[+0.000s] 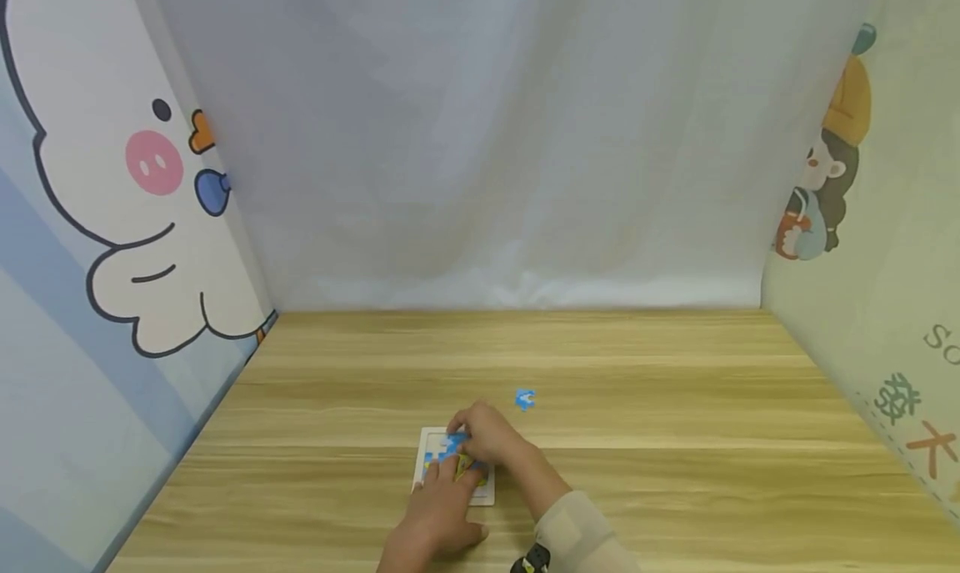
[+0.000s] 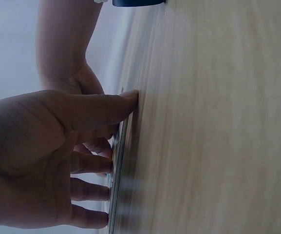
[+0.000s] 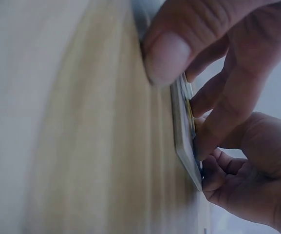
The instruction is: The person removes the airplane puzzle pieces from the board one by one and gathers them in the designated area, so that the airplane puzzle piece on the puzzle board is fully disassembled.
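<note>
A small jigsaw puzzle (image 1: 483, 500) with a white border and a blue, white and yellow picture lies on the table. My left hand (image 1: 442, 506) rests on it, its fairly straight, spread fingers touching the surface and its thumb out to the right; the left wrist view shows these fingers (image 2: 89, 190) on the board. At the puzzle's far side, my right hand (image 1: 486, 433) bends its fingers and pinches a puzzle piece that they mostly hide. In the right wrist view, those curled fingers (image 3: 215, 170) meet the board's edge. One loose blue-and-white piece (image 1: 525, 399) lies beyond, to the right.
The wood-grained table (image 1: 675, 448) extends around the puzzle on all sides. A pale curtain (image 1: 487, 139) hangs along its back edge, with cartoon-printed walls (image 1: 75, 139) at both sides. A black device (image 1: 532, 558) sits by the right wrist.
</note>
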A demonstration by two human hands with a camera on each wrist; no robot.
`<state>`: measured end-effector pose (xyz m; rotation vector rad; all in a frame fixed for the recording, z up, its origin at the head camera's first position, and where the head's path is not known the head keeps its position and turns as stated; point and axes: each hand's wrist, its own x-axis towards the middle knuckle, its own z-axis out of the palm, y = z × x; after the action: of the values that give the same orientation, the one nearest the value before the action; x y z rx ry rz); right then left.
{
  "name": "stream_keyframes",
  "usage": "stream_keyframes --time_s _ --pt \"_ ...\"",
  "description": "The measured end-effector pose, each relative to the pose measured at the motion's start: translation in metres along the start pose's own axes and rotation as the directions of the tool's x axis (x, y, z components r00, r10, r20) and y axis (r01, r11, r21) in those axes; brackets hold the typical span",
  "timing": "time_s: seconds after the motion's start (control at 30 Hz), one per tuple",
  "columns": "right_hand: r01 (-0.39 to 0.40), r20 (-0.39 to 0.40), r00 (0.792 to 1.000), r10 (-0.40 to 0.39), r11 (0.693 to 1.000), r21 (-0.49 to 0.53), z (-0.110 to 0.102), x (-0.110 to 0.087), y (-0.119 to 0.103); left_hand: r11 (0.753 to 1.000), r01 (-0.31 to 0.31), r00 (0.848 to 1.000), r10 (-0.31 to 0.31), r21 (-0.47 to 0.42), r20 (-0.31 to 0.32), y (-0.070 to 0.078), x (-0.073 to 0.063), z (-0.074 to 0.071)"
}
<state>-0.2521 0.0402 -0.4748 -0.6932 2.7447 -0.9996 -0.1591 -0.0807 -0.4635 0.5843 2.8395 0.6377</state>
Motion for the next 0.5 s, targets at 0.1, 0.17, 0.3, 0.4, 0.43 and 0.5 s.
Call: stream_keyframes --time_s 0.1,0.17,0.3,0.4,0.43,0.5 --pt "-0.002 -0.001 1.000 0.002 0.999 0.037 0.0011 -0.0007 0.0002 1.000 -0.002 1.000 0.002 0.002 -0.005 -0.0001 -0.0009 0.0001" --pt "-0.005 -0.009 1.000 0.005 0.999 0.054 0.0011 -0.0009 0.0007 1.000 -0.001 1.000 0.001 0.003 -0.003 -0.0001 -0.0010 -0.0003" --pt "-0.022 -0.022 0.999 0.024 0.996 0.085 0.0013 -0.0013 0.0028 1.000 0.000 1.000 0.000 -0.002 0.003 0.0007 -0.0010 -0.0012" --pt "-0.028 -0.032 0.999 0.031 0.995 0.099 0.0020 -0.0014 0.0046 1.000 0.002 1.000 -0.002 -0.008 0.007 0.0016 -0.0011 -0.0015" --pt "-0.032 -0.034 0.999 0.036 0.994 0.108 0.0022 -0.0014 0.0049 1.000 0.002 1.000 -0.002 -0.009 0.008 0.0019 -0.0011 -0.0016" --pt "-0.038 -0.037 0.998 0.043 0.991 0.131 0.0018 -0.0016 0.0051 1.000 0.003 1.000 -0.003 -0.011 0.009 0.0023 -0.0013 -0.0017"
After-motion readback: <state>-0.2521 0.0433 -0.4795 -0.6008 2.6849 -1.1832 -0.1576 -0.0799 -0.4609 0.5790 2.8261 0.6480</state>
